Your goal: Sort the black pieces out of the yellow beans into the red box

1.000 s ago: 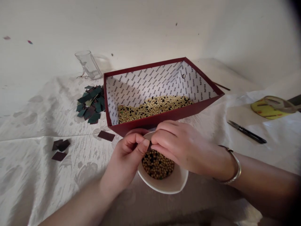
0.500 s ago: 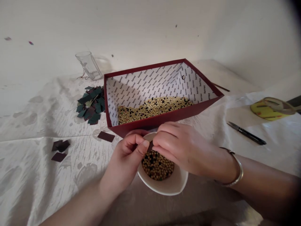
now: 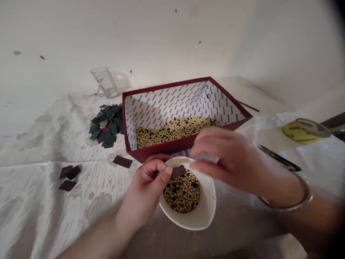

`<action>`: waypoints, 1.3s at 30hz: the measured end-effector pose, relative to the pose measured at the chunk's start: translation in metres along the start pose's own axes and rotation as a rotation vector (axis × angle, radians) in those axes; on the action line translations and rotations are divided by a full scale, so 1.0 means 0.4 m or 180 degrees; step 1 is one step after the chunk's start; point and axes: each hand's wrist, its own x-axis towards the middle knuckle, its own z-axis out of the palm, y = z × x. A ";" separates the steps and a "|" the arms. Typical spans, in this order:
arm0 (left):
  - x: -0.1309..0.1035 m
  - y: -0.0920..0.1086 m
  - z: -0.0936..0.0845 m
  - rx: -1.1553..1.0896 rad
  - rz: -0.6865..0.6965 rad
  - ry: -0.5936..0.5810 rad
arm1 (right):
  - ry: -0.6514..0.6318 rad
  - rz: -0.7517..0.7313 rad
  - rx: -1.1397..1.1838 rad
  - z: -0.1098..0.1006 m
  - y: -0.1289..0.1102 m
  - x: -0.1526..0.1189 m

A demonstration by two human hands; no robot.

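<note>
Between the thumb and index finger of my left hand (image 3: 151,183) is a small dark brown card piece (image 3: 178,173). It sticks out over the near opening of a white paper cup (image 3: 206,212), whose left rim my other left fingers reach behind. Small beads (image 3: 182,196), cream and black, lie in the cup. My right hand (image 3: 223,158) is above the cup's right side, in front of the box, its fingers bent and smeared by motion. Whether anything is in those fingers cannot be made out. A metal bangle (image 3: 299,205) circles the right wrist.
A dark red box (image 3: 161,148) with printed white lining holds more beads. To its left are a pile of dark green and brown card pieces (image 3: 107,126), a glass mug (image 3: 106,82) and loose brown pieces (image 3: 122,161). A black pen-like tool (image 3: 280,158) and yellow tape roll (image 3: 304,133) lie right.
My right hand has pulled away from the card piece, up and to the right. My left hand keeps its hold on the piece. The whole view has shifted slightly.
</note>
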 end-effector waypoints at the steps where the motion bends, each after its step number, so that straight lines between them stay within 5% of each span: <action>1: 0.000 -0.001 0.000 0.0012 0.0006 0.0001 | 0.0238 0.0147 -0.0078 -0.016 0.014 0.017; 4: 0.001 -0.002 0.000 0.0013 -0.0017 -0.0020 | 0.0312 0.0624 -0.0424 -0.043 0.078 0.090; 9: 0.000 0.001 0.002 0.0006 -0.0111 0.0036 | -0.1737 0.0873 -0.0654 0.000 0.196 0.205; 12: -0.002 0.000 0.002 0.0028 -0.0123 -0.0008 | -0.2360 0.1006 -0.0912 0.034 0.220 0.230; 16: -0.003 -0.003 0.000 0.0086 -0.0086 -0.0022 | -0.2817 0.1291 -0.0959 0.038 0.201 0.233; 21: 0.000 -0.004 -0.002 0.0160 -0.0123 -0.0032 | -0.2837 0.1334 -0.1057 0.029 0.179 0.226; 28: -0.001 0.003 0.000 0.0132 -0.0082 0.0010 | -0.2407 0.1270 -0.1102 0.015 0.211 0.229; 32: 0.003 0.002 0.000 0.0117 -0.0003 0.0009 | -0.1423 0.1254 -0.0857 -0.028 0.206 0.210; 36: 0.002 0.005 0.002 0.0074 0.0036 0.0001 | 0.0294 0.0767 -0.0410 -0.029 0.098 0.126; 39: -0.002 0.013 0.004 0.0074 -0.0025 0.0002 | 0.0436 -0.0130 -0.0188 0.012 -0.002 0.051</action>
